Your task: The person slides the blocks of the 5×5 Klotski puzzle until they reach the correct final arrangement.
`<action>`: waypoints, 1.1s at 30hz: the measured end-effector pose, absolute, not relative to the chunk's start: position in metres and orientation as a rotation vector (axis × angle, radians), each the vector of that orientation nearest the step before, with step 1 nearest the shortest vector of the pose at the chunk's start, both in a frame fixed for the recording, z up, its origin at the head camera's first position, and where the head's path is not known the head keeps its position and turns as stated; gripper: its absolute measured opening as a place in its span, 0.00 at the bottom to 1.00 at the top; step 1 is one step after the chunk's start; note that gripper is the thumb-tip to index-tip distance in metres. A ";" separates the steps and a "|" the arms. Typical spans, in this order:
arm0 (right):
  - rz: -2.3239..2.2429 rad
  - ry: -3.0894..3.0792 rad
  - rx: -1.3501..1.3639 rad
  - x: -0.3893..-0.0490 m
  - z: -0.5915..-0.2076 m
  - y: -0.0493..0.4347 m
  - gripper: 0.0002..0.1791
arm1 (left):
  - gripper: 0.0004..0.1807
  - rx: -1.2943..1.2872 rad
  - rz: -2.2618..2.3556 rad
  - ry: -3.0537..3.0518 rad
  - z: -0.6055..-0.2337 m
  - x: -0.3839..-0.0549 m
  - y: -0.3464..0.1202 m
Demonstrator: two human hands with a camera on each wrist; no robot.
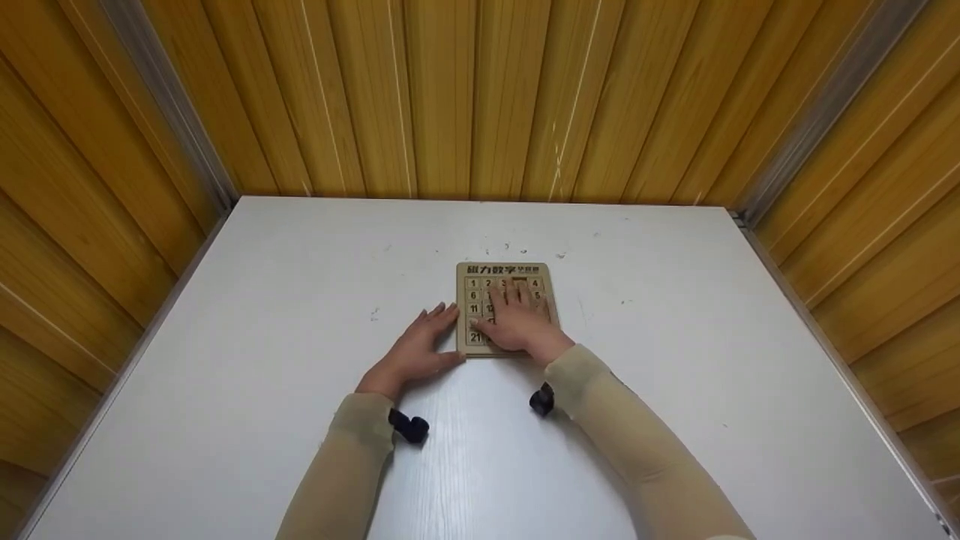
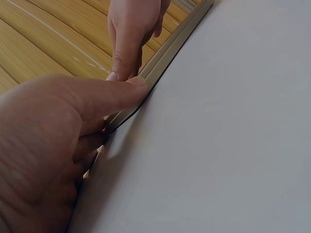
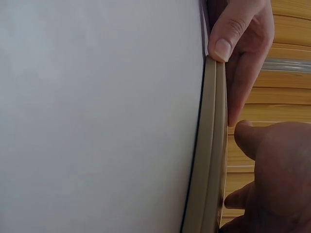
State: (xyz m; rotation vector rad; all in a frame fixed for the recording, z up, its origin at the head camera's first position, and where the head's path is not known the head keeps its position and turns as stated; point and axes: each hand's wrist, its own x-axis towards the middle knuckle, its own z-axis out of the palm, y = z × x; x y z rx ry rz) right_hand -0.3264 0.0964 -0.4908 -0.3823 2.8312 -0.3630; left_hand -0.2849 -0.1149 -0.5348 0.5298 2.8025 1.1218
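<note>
A wooden number sliding puzzle [image 1: 463,330] lies flat on the white table, with printed characters across its top and numbered tiles below. A dark gap shows in the top row, left of the 4 tile. My left hand [image 1: 412,354] holds the frame at its near left corner, thumb on the near edge [image 2: 167,58] and fingers along the left side. My right hand [image 1: 521,324] is spread over the tiles, its fingertips near the top row and its thumb on the left part. Several tiles are hidden under it. From the right wrist, the right hand [image 3: 286,165] appears close above the board's face.
The white table [image 1: 300,262] surrounds the puzzle and bears small marks beyond it. Yellow wood-patterned panels [image 1: 435,97] stand at the back and both sides. A black wrist camera [image 1: 411,427] is strapped to the left wrist, another [image 1: 541,400] to the right.
</note>
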 end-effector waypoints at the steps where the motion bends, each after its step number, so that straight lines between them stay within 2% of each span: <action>1: -0.375 2.830 -0.383 -0.326 -0.491 0.097 0.50 | 0.46 0.523 1.121 2.801 -0.535 -0.285 -0.115; 17: -0.471 2.807 -0.278 -0.330 -0.490 0.137 0.50 | 0.46 0.502 1.137 2.775 -0.535 -0.284 -0.116; 33: -0.473 2.812 -0.288 -0.328 -0.491 0.134 0.50 | 0.46 0.509 1.146 2.770 -0.533 -0.284 -0.114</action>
